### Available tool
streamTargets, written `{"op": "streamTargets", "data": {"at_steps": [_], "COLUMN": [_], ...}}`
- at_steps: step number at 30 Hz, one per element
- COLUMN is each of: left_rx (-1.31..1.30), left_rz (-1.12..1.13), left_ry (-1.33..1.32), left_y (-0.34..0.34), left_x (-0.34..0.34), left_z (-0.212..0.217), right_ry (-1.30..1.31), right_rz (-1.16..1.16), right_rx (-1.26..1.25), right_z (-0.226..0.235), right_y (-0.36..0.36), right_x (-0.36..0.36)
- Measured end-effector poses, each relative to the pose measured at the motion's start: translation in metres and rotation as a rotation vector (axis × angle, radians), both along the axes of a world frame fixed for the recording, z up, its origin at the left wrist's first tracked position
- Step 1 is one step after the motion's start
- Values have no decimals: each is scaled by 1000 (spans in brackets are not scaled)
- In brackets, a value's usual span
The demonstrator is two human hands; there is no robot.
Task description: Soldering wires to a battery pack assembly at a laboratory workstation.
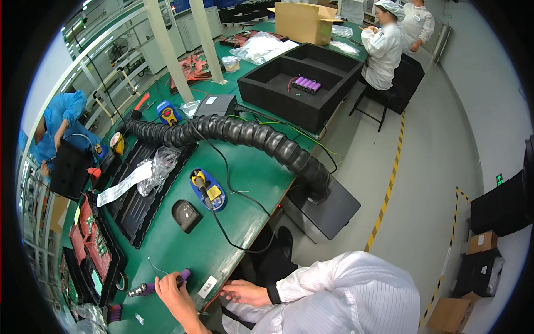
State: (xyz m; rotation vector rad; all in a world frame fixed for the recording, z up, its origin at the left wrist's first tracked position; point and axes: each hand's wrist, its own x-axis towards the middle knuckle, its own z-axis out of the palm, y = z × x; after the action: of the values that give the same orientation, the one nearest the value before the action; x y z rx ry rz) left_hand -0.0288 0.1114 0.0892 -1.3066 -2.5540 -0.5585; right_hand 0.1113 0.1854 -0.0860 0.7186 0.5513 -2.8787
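My left hand [177,299] is closed around a purple battery pack [185,274] at the near edge of the green bench, its fingers hiding the pack's middle. One end of the pack [143,289] shows to the left of the fingers, and a thin wire [156,266] rises behind them. My right hand [246,293] is just past the bench edge, its fingers curled. A thin red strand [212,301] runs close to its fingertips; whether they pinch it I cannot make out. A white label [207,286] is stuck on the bench between the hands.
A soldering iron [203,191] rests in a blue stand, beside a dark tray [186,216]. A black ribbed hose [239,131] arches over the bench to a dark box [328,209]. Open black cases [97,245] line the left. Co-workers [384,47] sit and stand beyond.
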Motion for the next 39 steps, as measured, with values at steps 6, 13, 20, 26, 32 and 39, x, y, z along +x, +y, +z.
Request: {"op": "streamTargets", "data": {"at_steps": [6,13,20,26,32,39], "left_rx": [201,443,766,1092,1211,1173], "left_rz": [101,146,121,97,105,150], "left_ry": [78,-159,-404,-681,-809,-840], "left_y": [-26,-23,-19,0,3,-15], "left_x": [-1,8,1,-4,-8,-10], "left_z": [10,21,-13,-51,-84,-98], "right_ry": [115,321,442,470,441,482], "right_rz": [-33,-177,-355,-293,-157,-24], "right_rx": [257,759,940,1077,1134,1214], "right_z": [35,97,149,175,171,167], "right_y": [5,45,90,110,111,100], "right_x": [19,18,23,16,8,-4]}}
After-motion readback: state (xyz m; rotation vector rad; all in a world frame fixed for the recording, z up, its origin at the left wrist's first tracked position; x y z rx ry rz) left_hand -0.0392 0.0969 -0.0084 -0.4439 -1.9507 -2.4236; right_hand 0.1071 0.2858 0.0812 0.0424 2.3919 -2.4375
